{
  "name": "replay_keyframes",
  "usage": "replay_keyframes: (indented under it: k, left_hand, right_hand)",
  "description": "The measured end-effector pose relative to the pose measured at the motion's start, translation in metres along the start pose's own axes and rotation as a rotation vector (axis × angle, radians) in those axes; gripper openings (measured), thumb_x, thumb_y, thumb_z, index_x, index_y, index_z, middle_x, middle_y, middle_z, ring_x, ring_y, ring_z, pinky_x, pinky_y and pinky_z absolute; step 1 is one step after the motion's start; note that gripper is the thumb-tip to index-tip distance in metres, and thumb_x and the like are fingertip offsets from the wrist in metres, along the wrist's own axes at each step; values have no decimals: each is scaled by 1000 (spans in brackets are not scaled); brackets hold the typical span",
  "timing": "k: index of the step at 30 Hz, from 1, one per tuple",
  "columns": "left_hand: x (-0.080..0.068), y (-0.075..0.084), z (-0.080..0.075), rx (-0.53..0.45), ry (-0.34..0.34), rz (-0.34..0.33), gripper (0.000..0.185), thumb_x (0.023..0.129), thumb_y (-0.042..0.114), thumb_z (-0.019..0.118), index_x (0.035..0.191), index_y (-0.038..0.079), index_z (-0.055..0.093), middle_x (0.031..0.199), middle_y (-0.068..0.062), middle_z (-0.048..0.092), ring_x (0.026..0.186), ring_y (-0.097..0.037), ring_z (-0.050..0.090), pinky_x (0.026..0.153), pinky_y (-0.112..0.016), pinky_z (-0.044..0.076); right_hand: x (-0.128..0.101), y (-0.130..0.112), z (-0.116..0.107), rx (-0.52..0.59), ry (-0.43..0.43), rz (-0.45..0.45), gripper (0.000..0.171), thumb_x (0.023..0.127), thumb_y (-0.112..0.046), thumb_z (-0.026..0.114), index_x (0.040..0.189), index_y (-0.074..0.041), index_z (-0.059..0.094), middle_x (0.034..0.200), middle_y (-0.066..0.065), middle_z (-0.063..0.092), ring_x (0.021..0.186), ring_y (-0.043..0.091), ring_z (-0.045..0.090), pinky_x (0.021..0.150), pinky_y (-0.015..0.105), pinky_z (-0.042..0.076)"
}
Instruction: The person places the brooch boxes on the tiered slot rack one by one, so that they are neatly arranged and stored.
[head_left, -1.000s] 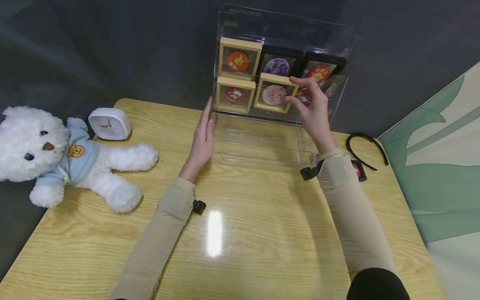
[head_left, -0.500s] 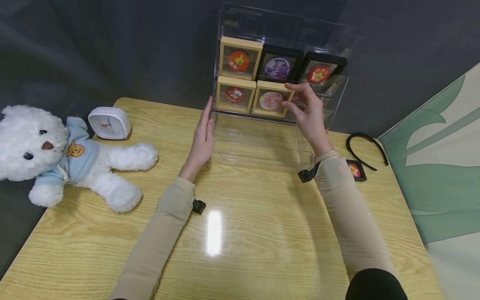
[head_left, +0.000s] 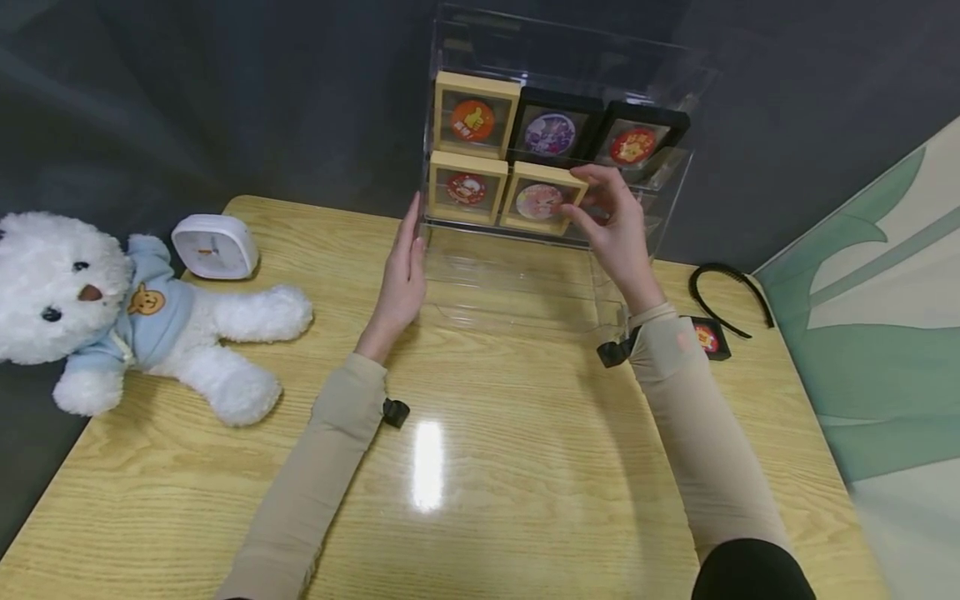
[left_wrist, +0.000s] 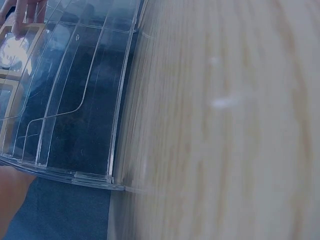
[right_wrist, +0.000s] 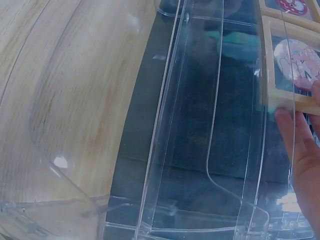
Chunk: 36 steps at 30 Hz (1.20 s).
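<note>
A pale wooden frame with a round pink badge (head_left: 538, 201) stands on the middle tier of a clear display rack (head_left: 513, 287). My right hand (head_left: 617, 227) pinches this frame at its right edge, thumb in front and a finger at the top corner. In the right wrist view, fingers touch the side of the same frame (right_wrist: 286, 95). Just left of it stands another pale frame with a red badge (head_left: 467, 189). My left hand (head_left: 401, 279) rests its straight fingers against the rack's left side. Part of the left hand (left_wrist: 12, 195) shows in the left wrist view.
Above stand a pale frame (head_left: 474, 117) and two black ones (head_left: 553, 129) (head_left: 637, 143). A white plush bear (head_left: 172, 317) and white clock (head_left: 215, 247) lie left. A black frame (head_left: 708, 337) and black curved band (head_left: 731, 296) lie right. A dark curtain (head_left: 300, 100) hangs behind.
The pale frame with the pink badge has come down and slightly left onto the tier, level with its neighbour. My right hand has moved with it, still pinching. The left hand has stayed put.
</note>
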<state>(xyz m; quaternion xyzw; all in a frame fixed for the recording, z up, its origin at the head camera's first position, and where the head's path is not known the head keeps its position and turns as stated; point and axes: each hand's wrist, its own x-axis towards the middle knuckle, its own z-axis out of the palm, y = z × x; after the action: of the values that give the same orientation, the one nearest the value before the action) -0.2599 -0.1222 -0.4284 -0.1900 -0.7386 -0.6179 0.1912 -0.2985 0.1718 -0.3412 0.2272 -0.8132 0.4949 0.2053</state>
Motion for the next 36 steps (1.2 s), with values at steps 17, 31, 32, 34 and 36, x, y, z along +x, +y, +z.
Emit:
replay_keyframes:
  k: [17, 31, 32, 34, 36]
  left_hand:
    - [-3, 34, -1, -44, -13, -82, 55, 115, -1, 23, 169, -4, 14, 176, -22, 13, 163, -30, 14, 130, -29, 19]
    - [-5, 41, -3, -29, -9, -66, 54, 115, -2, 23, 169, -5, 15, 175, -24, 15, 163, -31, 14, 130, -28, 15]
    - [-5, 41, -3, -29, -8, -65, 54, 115, -2, 23, 169, -5, 15, 175, -24, 15, 163, -31, 14, 130, -28, 15]
    - [-4, 40, -3, -27, -9, -62, 55, 115, -2, 23, 169, -4, 15, 176, -23, 15, 163, -32, 14, 130, -28, 15]
    - [-4, 40, -3, -29, -9, -64, 55, 115, -2, 23, 169, -4, 15, 176, -23, 15, 163, -31, 14, 130, -28, 15]
  right_hand:
    - [-17, -2, -22, 166, 36, -56, 43, 101, 6, 69, 142, -2, 61, 142, 11, 65, 120, 24, 68, 98, 31, 59]
    - [-57, -6, -68, 294, 19, -140, 41, 103, 11, 61, 143, 6, 58, 146, 21, 62, 133, 32, 61, 108, 36, 54]
    - [-62, -5, -73, 300, 12, -132, 41, 103, 11, 60, 144, 7, 57, 147, 22, 61, 134, 32, 60, 110, 37, 53]
    - [-71, -4, -84, 294, 0, -112, 41, 103, 11, 60, 144, 9, 56, 148, 24, 60, 135, 32, 59, 112, 37, 51]
    - [-81, -2, -95, 280, -8, -88, 41, 104, 10, 60, 145, 10, 56, 149, 24, 60, 135, 30, 59, 112, 36, 50]
